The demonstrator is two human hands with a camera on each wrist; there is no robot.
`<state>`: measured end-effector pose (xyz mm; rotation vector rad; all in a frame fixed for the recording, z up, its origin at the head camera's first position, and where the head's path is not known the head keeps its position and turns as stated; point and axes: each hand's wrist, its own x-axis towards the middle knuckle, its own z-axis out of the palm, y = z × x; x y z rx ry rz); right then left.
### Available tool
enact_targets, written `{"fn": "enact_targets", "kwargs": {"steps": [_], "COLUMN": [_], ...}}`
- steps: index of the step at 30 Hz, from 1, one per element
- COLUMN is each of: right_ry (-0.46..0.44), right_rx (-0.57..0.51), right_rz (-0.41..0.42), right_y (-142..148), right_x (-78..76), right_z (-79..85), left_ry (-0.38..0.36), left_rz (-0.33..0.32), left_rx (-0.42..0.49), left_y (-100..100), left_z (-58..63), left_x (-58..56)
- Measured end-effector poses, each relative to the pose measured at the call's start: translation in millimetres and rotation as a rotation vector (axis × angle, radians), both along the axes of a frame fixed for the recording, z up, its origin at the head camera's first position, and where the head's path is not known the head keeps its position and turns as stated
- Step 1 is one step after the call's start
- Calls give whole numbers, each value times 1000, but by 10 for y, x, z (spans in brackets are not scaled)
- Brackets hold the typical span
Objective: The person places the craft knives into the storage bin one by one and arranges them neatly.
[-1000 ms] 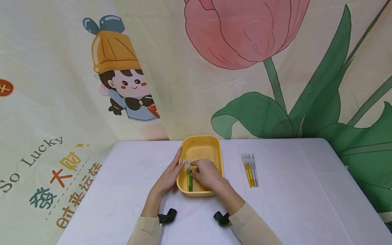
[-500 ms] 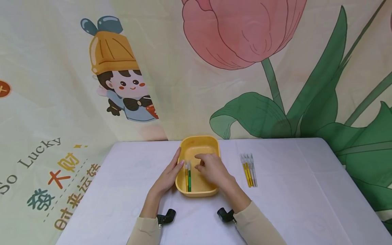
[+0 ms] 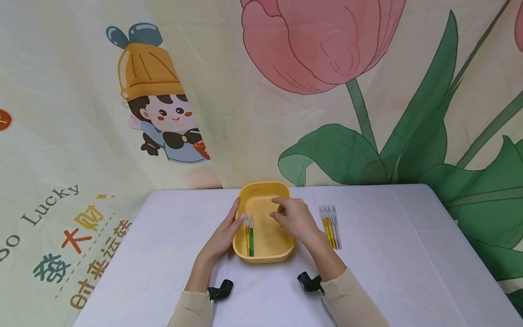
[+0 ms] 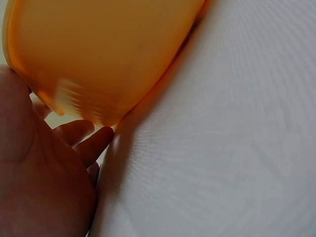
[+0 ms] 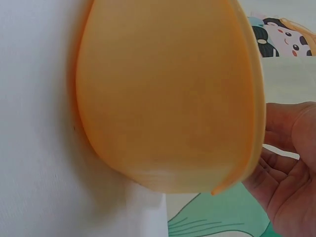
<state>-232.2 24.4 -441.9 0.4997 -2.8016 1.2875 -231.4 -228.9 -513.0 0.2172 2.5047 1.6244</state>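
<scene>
A yellow plastic tray [image 3: 265, 260] stands near the far edge of the table. My left hand [image 3: 220, 236] holds its left side, thumb at the rim and fingers against the outer wall, as the left wrist view shows. Inside, along the left wall, lie a gold pen-like stick [image 3: 247, 238] and a green one [image 3: 251, 238] side by side, both with clear tips. Over the tray's right side hovers my right hand [image 3: 298, 221], fingers loosely bent, nothing visible between them. In the right wrist view that hand [image 5: 291, 168] is beyond the tray's rim.
Right of the tray, several gold and silver pen-like sticks [image 3: 333, 231] with clear tips lie in a row on the white tablecloth [image 3: 388, 254]. A printed fabric backdrop [image 3: 245, 113] rises behind the table. Each wrist wears a small black camera [image 3: 222, 289].
My right hand has moved away from the green stick, going right and slightly back over the tray. The left hand stays at the tray's left side. The head view has shifted slightly.
</scene>
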Motion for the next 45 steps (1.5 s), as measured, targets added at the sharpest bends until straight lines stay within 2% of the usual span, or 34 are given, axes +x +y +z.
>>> {"fn": "enact_targets", "kwargs": {"steps": [8, 12, 20, 39, 45], "right_ry": [16, -2, 46, -56, -77], "right_rx": [3, -31, -64, -38, 53], "right_rz": [-27, -63, -109, -147, -112], "right_y": [98, 155, 326, 769, 888], "right_x": [-32, -37, -71, -187, -226], "right_z": [20, 45, 86, 15, -51], "left_ry": [-3, -5, -7, -16, -11], "left_rz": [6, 11, 9, 9, 10], "left_rx": [-3, -3, 7, 10, 6], "left_y": [1, 0, 4, 16, 13], "left_z": [4, -1, 10, 8, -2], "left_x": [10, 10, 13, 14, -1]}}
